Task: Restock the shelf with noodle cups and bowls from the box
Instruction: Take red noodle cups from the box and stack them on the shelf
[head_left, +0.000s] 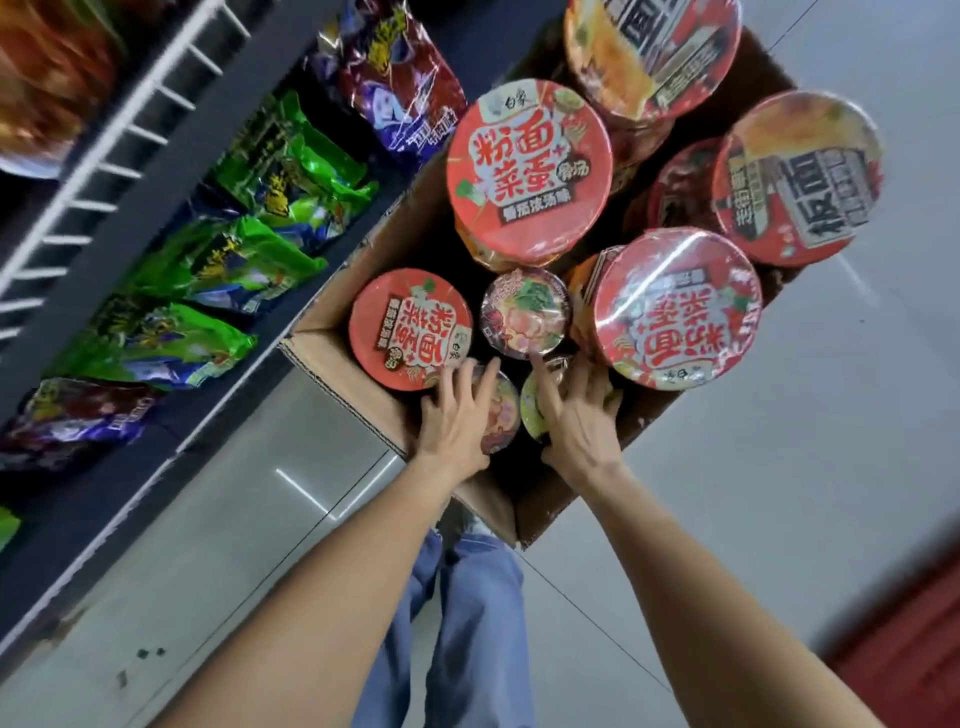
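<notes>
A cardboard box (332, 364) is set on the floor (779, 493) at centre, with the shelf (171, 140) of snack bags (249, 265) at 9 to 10 o'clock beside it. Large noodle bowls (527, 169) are packed in the box from 12 to 3 o'clock. Small noodle cups (524, 312) are grouped at its 6 o'clock end, where the left hand (457, 415) and right hand (576, 421) are placed on two of them.

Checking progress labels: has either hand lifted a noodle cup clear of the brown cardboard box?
No: both the left hand and right hand rest on small noodle cups inside the brown cardboard box.
</notes>
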